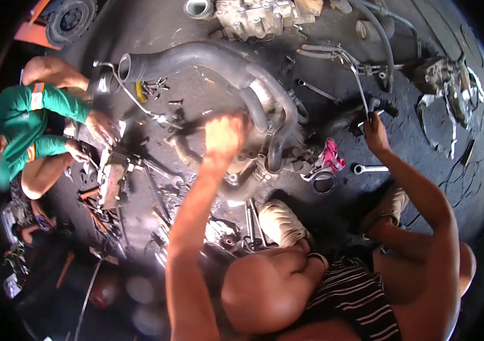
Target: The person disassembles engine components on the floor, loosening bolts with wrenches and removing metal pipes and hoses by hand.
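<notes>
My left hand [225, 135] is closed in a fist above a metal engine part [262, 167] with black hoses. What it grips, if anything, is hidden. A large black rubber hose [191, 59] curves behind it, and a thinner bent hose [287, 113] runs to its right. My right hand [376, 135] is off to the right, its fingers closed around the lower end of a thin silvery metal rod [359, 85]. Near that hand lie a combination wrench [371, 169] and a pink cloth [329, 156] beside a dark ring [324, 183].
At left a person in green [37, 113] handles a metal part [111, 176] amid scattered tools. An engine block [253, 20] stands at the back. Another wrench [317, 90] and a metal assembly [444, 79] lie on the right. My shoe [280, 223] is close to the engine part.
</notes>
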